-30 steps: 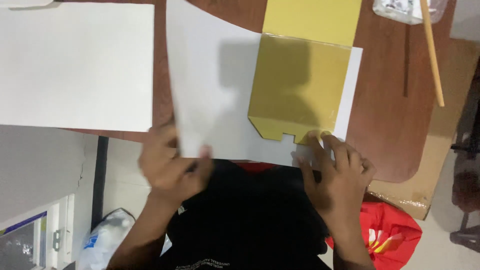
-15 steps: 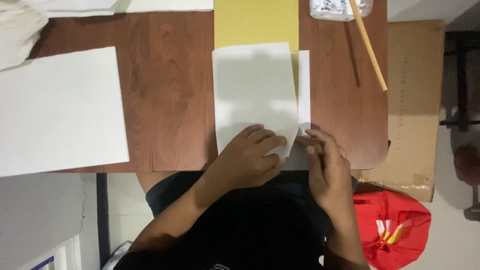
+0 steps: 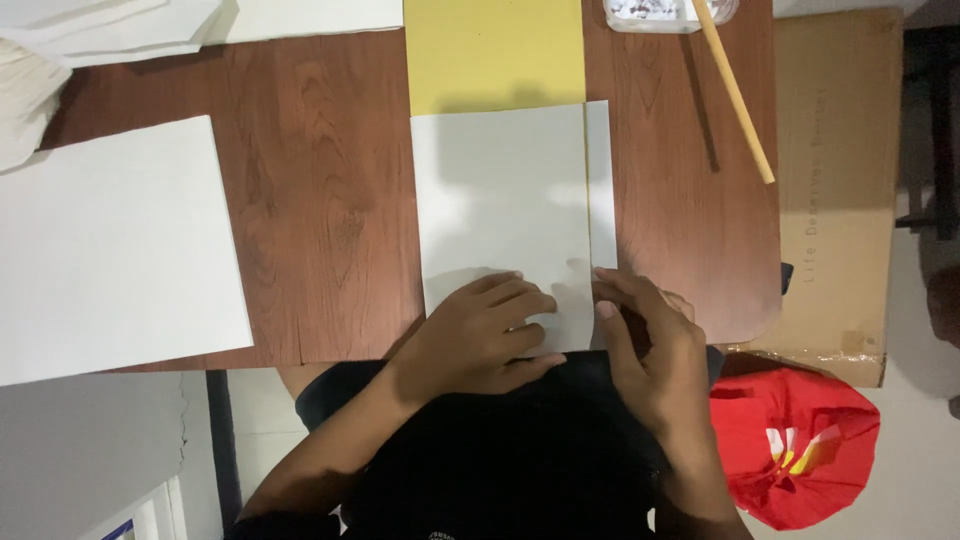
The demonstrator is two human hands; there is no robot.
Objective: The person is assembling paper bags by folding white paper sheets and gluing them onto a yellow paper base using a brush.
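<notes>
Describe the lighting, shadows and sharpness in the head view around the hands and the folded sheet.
Head view: soft, dim overhead light, no harsh glare; the white folded sheet reads greyish. Faint shadow falls beside the left hand and right hand, and the wooden stick casts a thin shadow on the brown table. Edges are fairly sharp; the dark clothing at the bottom loses detail.

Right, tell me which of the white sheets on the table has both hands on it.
The folded white sheet in the middle, overlapping the yellow card. The left hand and right hand press its near edge. The larger white sheet to the left lies untouched.
</notes>
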